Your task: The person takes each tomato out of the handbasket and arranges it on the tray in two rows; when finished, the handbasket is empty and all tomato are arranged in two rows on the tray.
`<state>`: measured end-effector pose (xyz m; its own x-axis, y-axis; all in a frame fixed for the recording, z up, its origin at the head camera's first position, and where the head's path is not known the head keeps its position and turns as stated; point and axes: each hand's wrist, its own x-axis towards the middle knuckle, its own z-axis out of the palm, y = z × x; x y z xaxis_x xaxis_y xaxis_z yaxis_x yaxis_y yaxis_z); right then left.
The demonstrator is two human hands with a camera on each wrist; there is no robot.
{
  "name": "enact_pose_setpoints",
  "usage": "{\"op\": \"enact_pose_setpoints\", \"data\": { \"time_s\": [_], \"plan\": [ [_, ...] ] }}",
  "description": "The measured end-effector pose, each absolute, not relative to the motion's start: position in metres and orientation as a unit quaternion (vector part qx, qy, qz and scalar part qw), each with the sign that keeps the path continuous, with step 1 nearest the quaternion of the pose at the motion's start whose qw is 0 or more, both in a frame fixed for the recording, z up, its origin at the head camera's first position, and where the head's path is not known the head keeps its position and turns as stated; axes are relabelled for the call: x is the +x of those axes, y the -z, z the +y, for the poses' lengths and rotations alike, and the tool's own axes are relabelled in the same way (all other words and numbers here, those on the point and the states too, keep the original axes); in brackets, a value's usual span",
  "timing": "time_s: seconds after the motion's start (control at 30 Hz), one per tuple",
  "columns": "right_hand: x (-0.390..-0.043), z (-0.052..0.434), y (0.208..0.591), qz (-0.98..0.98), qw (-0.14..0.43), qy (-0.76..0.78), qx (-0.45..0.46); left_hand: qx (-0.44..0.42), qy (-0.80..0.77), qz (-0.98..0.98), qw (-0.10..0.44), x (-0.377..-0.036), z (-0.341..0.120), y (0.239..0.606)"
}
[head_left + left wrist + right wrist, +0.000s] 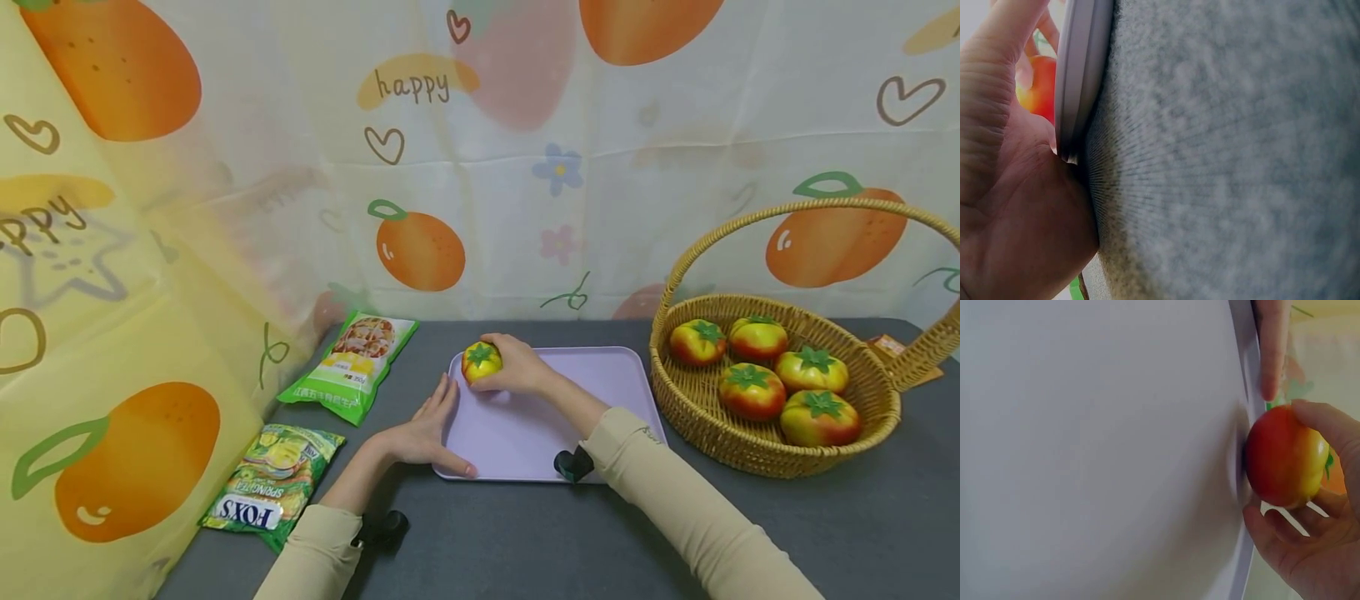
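Observation:
In the head view my right hand holds a red-and-yellow tomato with a green star-shaped top, over the far left corner of the lilac tray. The right wrist view shows thumb and fingers round the tomato, close over the tray's rim. My left hand lies against the tray's left side, fingers stretched along that edge and thumb extended at the near left corner. The left wrist view has its palm beside the tray's outer wall.
A wicker basket with a tall handle stands right of the tray, with several similar tomatoes inside. Two snack bags, a green-and-white one and a Fox's one, lie left. An orange packet is behind the basket's handle.

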<state>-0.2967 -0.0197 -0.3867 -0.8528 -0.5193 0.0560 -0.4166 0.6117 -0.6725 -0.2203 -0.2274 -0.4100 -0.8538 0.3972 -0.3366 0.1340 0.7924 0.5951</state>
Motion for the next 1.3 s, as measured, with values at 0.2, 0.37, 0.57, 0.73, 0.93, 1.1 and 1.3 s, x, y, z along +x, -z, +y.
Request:
{"op": "enact_pose_setpoints", "data": {
  "time_s": [0.2,0.37,0.57,0.73,0.93,1.1,1.3],
  "plan": [
    [-0.297,-0.015,0.386,0.894,0.073,0.357,-0.263,0.146,-0.287,0.92,0.225,-0.219,-0.227,0.41],
    [-0.295,-0.009,0.384,0.891,0.067,0.361,-0.267,0.147,-0.284,0.921,0.221,-0.219,-0.226,0.41],
    [-0.29,0.002,0.382,0.883,0.064,0.378,-0.271,0.15,-0.283,0.921,0.22,-0.221,-0.226,0.411],
    [-0.285,0.014,0.38,0.877,0.064,0.399,-0.261,0.149,-0.272,0.925,0.219,-0.22,-0.226,0.411],
    [-0.276,0.031,0.371,0.872,0.068,0.417,-0.245,0.147,-0.268,0.928,0.213,-0.22,-0.225,0.411],
    [-0.267,0.048,0.363,0.862,0.082,0.439,-0.239,0.149,-0.263,0.93,0.211,-0.22,-0.226,0.411],
    [-0.258,0.07,0.354,0.85,0.082,0.46,-0.244,0.164,-0.257,0.93,0.207,-0.22,-0.229,0.412]
  ]
}}
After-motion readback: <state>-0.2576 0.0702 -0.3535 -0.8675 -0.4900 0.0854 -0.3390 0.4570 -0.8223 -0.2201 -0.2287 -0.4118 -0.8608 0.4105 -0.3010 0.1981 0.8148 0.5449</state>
